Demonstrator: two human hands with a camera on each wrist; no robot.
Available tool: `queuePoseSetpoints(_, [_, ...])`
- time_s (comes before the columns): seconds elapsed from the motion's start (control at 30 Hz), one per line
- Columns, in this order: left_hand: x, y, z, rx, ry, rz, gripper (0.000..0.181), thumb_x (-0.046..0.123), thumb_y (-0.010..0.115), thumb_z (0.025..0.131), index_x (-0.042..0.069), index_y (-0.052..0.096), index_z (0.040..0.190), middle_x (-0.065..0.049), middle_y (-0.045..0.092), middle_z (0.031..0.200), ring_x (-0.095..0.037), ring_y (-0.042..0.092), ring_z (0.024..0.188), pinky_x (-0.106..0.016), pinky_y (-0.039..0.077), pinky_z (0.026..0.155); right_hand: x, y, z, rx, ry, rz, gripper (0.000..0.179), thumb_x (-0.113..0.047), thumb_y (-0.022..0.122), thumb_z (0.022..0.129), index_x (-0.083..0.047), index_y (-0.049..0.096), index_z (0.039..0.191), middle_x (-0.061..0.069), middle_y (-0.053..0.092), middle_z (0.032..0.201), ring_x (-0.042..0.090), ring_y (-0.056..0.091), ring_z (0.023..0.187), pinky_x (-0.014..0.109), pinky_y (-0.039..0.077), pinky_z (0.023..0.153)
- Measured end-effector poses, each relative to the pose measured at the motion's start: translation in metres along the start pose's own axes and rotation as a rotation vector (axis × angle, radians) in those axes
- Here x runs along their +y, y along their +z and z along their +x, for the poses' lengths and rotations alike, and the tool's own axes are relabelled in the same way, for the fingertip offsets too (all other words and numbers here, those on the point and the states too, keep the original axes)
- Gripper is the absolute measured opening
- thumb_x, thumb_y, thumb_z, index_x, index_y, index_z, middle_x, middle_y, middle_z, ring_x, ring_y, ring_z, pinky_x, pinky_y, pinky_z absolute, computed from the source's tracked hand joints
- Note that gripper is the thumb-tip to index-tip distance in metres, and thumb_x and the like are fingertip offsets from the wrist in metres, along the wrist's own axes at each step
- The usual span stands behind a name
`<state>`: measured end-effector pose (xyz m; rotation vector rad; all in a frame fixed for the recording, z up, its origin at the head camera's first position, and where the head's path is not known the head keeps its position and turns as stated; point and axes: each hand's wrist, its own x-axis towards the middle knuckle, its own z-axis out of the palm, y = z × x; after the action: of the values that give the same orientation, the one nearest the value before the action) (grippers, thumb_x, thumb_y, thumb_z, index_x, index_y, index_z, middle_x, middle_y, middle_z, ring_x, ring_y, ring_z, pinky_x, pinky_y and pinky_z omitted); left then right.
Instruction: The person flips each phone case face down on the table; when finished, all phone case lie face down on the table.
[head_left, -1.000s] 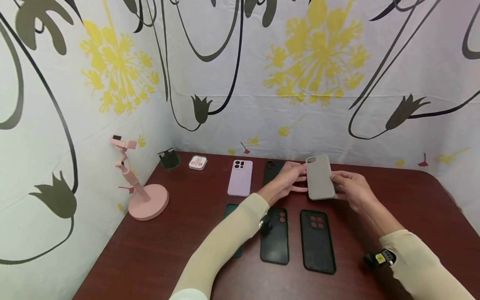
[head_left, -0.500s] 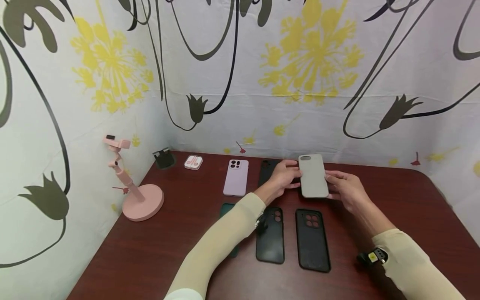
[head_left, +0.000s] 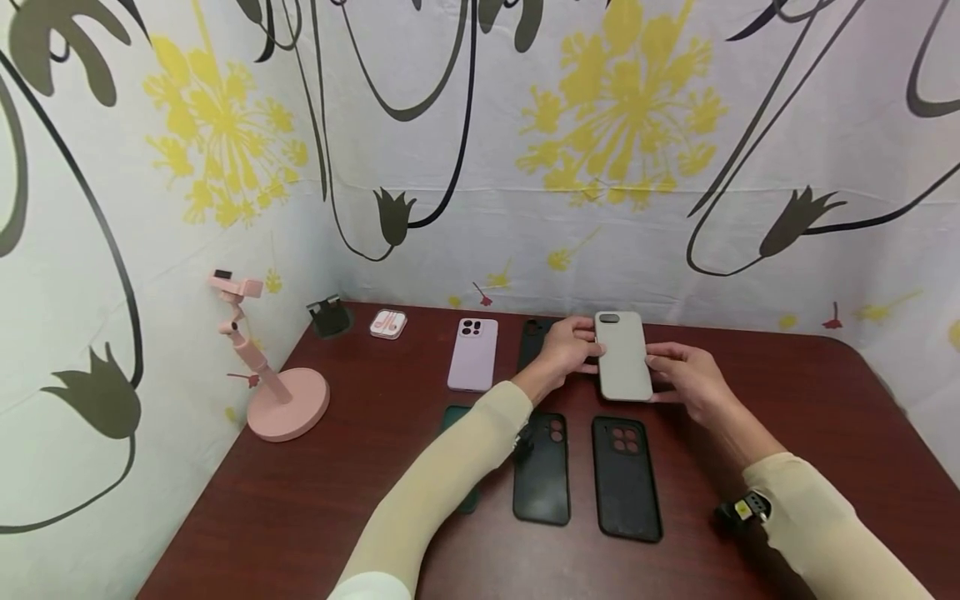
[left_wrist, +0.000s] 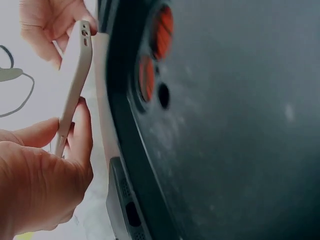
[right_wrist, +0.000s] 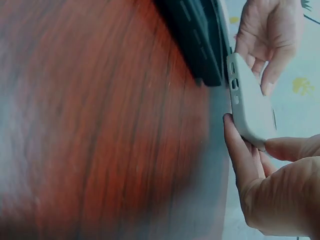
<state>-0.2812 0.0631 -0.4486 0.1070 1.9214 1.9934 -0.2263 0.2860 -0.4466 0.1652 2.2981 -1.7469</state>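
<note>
A light grey phone case is held near the back of the table between both hands, its camera cutout toward the cloth. My left hand pinches its left edge, thumb on top and fingers beneath, as the left wrist view shows. On the opposite edge, my right hand grips it the same way. Partly behind the left hand lies a dark phone case, and a lilac phone case is left of that. Closer in are two black phone cases, and a green one mostly hidden under the left sleeve.
A pink phone stand with a round base is at the table's left edge. Boxed earphones and a small black holder sit in the back left corner. Patterned cloth hangs behind and to the left.
Both hands have brought the light grey case down slightly and straightened it, so that it lies less tilted. The view has shifted a little; the other cases stay put.
</note>
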Motion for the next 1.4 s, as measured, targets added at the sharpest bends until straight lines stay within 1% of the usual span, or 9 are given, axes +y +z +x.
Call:
queuePoseSetpoints(0.1, [-0.001,0.001,0.003,0.022,0.010,0.043,0.053,-0.002,0.073,0.096,0.008,0.060,0.146,-0.017,0.066,0.133,-0.036,0.074,0.112,-0.052,0.067,0.089,-0.002,0.001,0.002,0.021,-0.002,-0.072,0.056,-0.028,0.055,0.112,0.002,0.043,0.157,0.022,0.056,0.144,0.001,0.070,0.095,0.040,0.070,0.082])
queuePoseSetpoints(0.33, [0.000,0.006,0.005,0.047,0.022,0.212,0.055,0.001,0.075,0.096,0.012,0.060,0.148,-0.014,0.069,0.131,-0.029,0.076,0.104,-0.048,0.070,0.075,-0.001,0.000,0.006,0.034,-0.009,-0.221,0.048,-0.025,0.059,0.109,0.004,0.052,0.147,0.026,0.067,0.132,0.007,0.073,0.093,0.041,0.070,0.082])
queuePoseSetpoints(0.53, [0.003,0.007,0.008,0.055,0.013,0.329,0.057,0.003,0.076,0.096,0.010,0.057,0.150,-0.015,0.069,0.127,-0.033,0.076,0.101,-0.045,0.069,0.067,-0.002,0.003,0.010,0.033,-0.017,-0.248,0.046,-0.023,0.060,0.109,0.005,0.054,0.145,0.024,0.071,0.124,0.010,0.074,0.094,0.040,0.070,0.082])
queuePoseSetpoints(0.77, [0.008,0.008,0.011,0.025,-0.014,0.620,0.061,0.008,0.074,0.100,0.009,0.051,0.156,-0.015,0.072,0.127,-0.025,0.080,0.081,-0.033,0.068,0.067,-0.002,0.006,0.012,0.037,-0.057,-0.346,0.045,-0.022,0.059,0.109,0.006,0.056,0.145,0.031,0.068,0.129,0.030,0.074,0.111,0.040,0.069,0.083])
queuePoseSetpoints(0.87, [0.009,0.010,0.012,0.025,-0.010,0.713,0.055,0.011,0.074,0.100,0.008,0.056,0.152,-0.015,0.074,0.126,-0.022,0.080,0.073,-0.029,0.067,0.066,-0.001,0.005,0.012,0.039,-0.069,-0.383,0.045,-0.022,0.059,0.109,0.006,0.056,0.144,0.032,0.067,0.130,0.037,0.072,0.116,0.041,0.069,0.083])
queuePoseSetpoints(1.03, [0.011,0.013,0.013,0.026,0.002,0.853,0.033,0.013,0.075,0.099,0.007,0.070,0.131,-0.010,0.077,0.109,-0.017,0.079,0.069,-0.024,0.064,0.062,0.000,0.005,0.013,0.041,-0.072,-0.405,0.044,-0.020,0.059,0.108,0.008,0.056,0.142,0.034,0.066,0.131,0.038,0.074,0.113,0.041,0.070,0.081])
queuePoseSetpoints(1.13, [0.012,0.015,0.012,0.013,0.012,0.881,0.010,0.013,0.076,0.099,0.005,0.072,0.104,-0.008,0.074,0.085,-0.017,0.078,0.069,-0.023,0.062,0.059,0.002,0.006,0.015,0.057,-0.078,-0.404,0.042,-0.019,0.060,0.108,0.009,0.057,0.140,0.035,0.066,0.130,0.035,0.076,0.108,0.040,0.070,0.080])
queuePoseSetpoints(1.27, [0.012,0.015,0.010,0.012,0.016,0.900,0.031,0.012,0.076,0.098,0.009,0.059,0.073,-0.005,0.062,0.060,-0.019,0.078,0.068,-0.023,0.059,0.056,0.004,0.008,0.015,0.081,-0.092,-0.404,0.040,-0.018,0.062,0.107,0.008,0.058,0.137,0.034,0.067,0.128,0.031,0.077,0.103,0.039,0.070,0.079])
queuePoseSetpoints(1.4, [0.012,0.015,0.009,-0.024,0.018,0.947,0.037,0.011,0.074,0.100,0.010,0.058,0.067,-0.005,0.059,0.057,-0.017,0.077,0.065,-0.022,0.061,0.058,0.005,0.010,0.015,0.093,-0.099,-0.414,0.040,-0.017,0.062,0.106,0.008,0.059,0.137,0.033,0.068,0.126,0.029,0.077,0.100,0.038,0.070,0.078])
